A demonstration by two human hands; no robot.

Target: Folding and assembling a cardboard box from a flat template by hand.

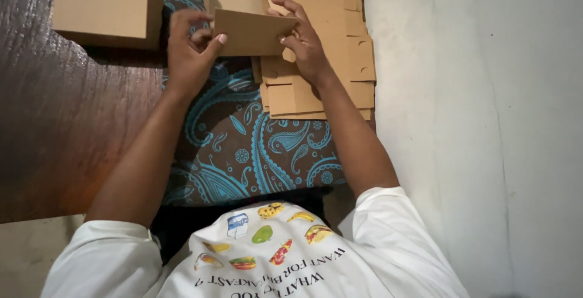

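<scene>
Small cardboard box [246, 21], half folded, is held up between both hands at the far middle of the view, above a paisley cloth [243, 146]. Front panel faces the camera, plain brown, edges crisp.

Left hand [188, 49] pinches the panel's left edge, thumb on the front face, fingers curled behind. Right hand [303, 40] grips the right edge, thumb on the near face, fingers spread up along the side flap. Both closed on the box.

Handling, as judged: thin corrugated board, very light, stiff across a panel but bends readily at score lines. Dry matte surface, not slippery. Creases or tears if squeezed mid-panel, and tabs look weak. Best hold looks to be at the panel edges and corners near the folds, as both hands have it, not on loose flaps.

Just right of the box, a stack of flat die-cut box blanks [322, 85] lies under the right wrist, tabs and slots showing along its right edge. Far left, a finished closed cardboard box [100, 6] sits on dark wood floor [61, 128]. Pale wall or floor [473, 122] fills the right side. White printed T-shirt [261, 261] at the near edge.
</scene>
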